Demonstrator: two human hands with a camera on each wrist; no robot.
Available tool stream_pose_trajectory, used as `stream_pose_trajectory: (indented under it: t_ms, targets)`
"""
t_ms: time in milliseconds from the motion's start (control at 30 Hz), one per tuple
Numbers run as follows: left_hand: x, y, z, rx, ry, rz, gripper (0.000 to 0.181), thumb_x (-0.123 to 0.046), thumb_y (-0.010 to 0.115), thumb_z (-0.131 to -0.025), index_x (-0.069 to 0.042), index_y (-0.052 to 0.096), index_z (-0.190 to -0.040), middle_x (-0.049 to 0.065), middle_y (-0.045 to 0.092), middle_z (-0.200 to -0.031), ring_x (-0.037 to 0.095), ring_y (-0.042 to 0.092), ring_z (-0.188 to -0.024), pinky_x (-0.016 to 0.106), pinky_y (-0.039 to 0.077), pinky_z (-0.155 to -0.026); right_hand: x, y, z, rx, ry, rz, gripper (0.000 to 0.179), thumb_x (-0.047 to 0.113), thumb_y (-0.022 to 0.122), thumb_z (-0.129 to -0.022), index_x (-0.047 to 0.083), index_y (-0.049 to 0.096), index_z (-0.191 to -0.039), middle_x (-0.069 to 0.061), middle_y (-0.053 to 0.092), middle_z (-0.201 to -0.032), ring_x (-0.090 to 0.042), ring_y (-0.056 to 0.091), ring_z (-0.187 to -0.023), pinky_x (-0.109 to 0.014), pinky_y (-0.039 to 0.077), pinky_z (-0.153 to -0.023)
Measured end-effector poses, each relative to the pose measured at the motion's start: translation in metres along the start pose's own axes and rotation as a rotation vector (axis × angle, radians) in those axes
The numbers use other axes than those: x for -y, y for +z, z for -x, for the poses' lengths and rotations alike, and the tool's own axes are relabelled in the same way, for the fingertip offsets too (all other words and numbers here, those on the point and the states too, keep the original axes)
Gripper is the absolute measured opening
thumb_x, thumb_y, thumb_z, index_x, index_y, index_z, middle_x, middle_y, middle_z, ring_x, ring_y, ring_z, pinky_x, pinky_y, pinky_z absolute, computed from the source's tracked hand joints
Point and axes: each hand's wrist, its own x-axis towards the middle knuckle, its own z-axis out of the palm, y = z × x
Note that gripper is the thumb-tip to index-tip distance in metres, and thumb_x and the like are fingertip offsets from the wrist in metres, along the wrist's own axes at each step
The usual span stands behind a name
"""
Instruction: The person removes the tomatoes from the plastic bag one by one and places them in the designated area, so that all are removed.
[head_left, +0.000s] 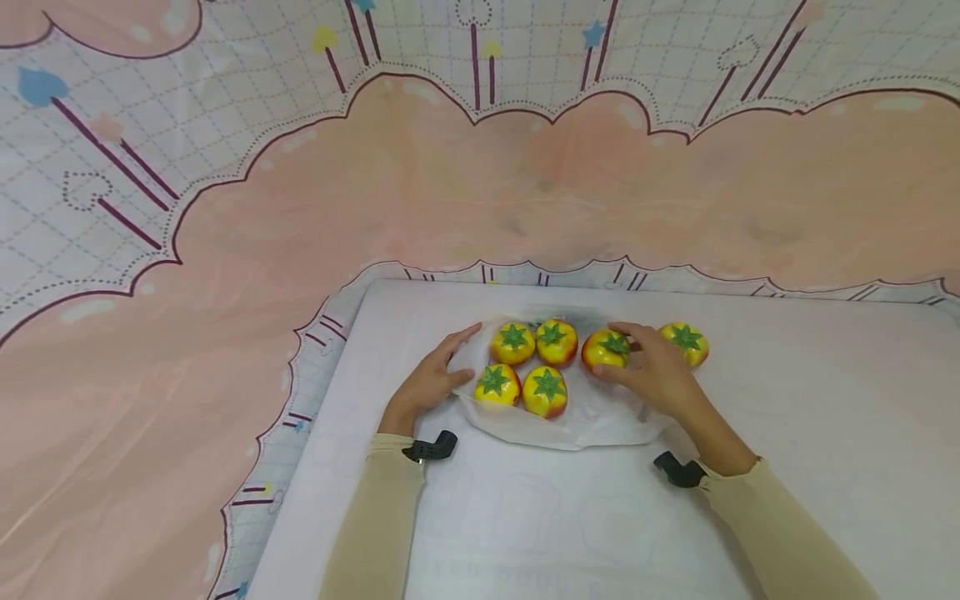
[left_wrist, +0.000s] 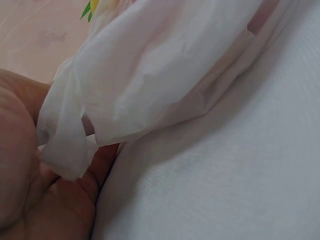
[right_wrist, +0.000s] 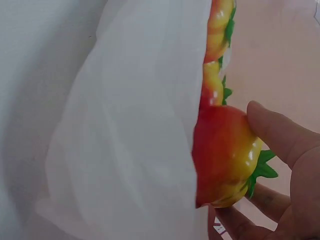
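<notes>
A white plastic bag (head_left: 592, 425) lies spread on the table with several yellow-and-red artificial tomatoes (head_left: 545, 392), topped by green star-shaped leaves, grouped in it. My left hand (head_left: 431, 383) is at the bag's left edge; in the left wrist view the thin plastic (left_wrist: 145, 85) passes between thumb and fingers, hiding part of them. My right hand (head_left: 660, 375) grips another tomato (head_left: 604, 350) between thumb and fingers, over the bag's right part. The right wrist view shows this tomato (right_wrist: 225, 155) at the bag's upright edge, its lower side partly behind the plastic.
One more tomato (head_left: 686, 343) sits on the white table (head_left: 825, 417), just beyond my right hand and outside the bag. A pink patterned cloth (head_left: 525, 200) hangs behind the table and runs down its left side.
</notes>
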Motion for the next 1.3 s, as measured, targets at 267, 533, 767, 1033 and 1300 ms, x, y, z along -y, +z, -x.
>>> stream_pose_trajectory:
  t_ms: [267,533,767,1033,1300]
  targets:
    - [0.001,0.002,0.002,-0.004,0.012,0.001,0.078,-0.008,0.066,-0.094,-0.052,0.038,-0.152,-0.006,0.030,-0.168,0.027,0.021,-0.158,0.059,0.016,-0.127,0.002,-0.006,0.007,-0.001,0.006,-0.001,0.078,0.049,0.077,-0.088,0.015,0.047,-0.151,-0.019,0.049,-0.150,-0.040,0.053,-0.124,-0.062,0.050,-0.102]
    - [0.001,0.004,0.004,-0.015,0.024,-0.016,0.077,-0.009,0.066,-0.095,-0.052,0.038,-0.153,-0.006,0.031,-0.167,0.027,0.021,-0.158,0.060,0.016,-0.127,-0.002,-0.009,0.011,-0.021,-0.007,0.005,0.079,0.050,0.078,-0.086,0.015,0.048,-0.151,-0.017,0.053,-0.144,-0.039,0.057,-0.123,-0.060,0.053,-0.100]
    - [0.001,0.006,0.005,-0.018,0.020,-0.024,0.077,-0.009,0.066,-0.094,-0.051,0.038,-0.153,-0.005,0.030,-0.168,0.027,0.020,-0.158,0.060,0.015,-0.127,0.000,-0.015,0.016,-0.029,-0.008,0.015,0.080,0.053,0.077,-0.086,0.015,0.048,-0.150,-0.019,0.052,-0.146,-0.042,0.056,-0.125,-0.063,0.050,-0.100]
    - [0.003,0.007,0.007,-0.019,0.030,-0.010,0.078,-0.007,0.065,-0.094,-0.049,0.038,-0.153,-0.004,0.031,-0.167,0.027,0.020,-0.158,0.060,0.015,-0.127,0.000,-0.021,0.021,-0.054,-0.037,0.009,0.080,0.055,0.076,-0.086,0.016,0.049,-0.150,-0.018,0.053,-0.146,-0.042,0.058,-0.119,-0.051,0.060,-0.088]
    - [0.003,0.009,0.010,-0.025,0.021,-0.001,0.078,-0.007,0.066,-0.094,-0.050,0.039,-0.153,-0.003,0.031,-0.167,0.027,0.021,-0.158,0.059,0.015,-0.127,0.000,-0.026,0.027,-0.066,-0.056,0.003,0.080,0.058,0.075,-0.086,0.016,0.050,-0.149,-0.019,0.053,-0.146,-0.045,0.060,-0.119,-0.058,0.057,-0.093]
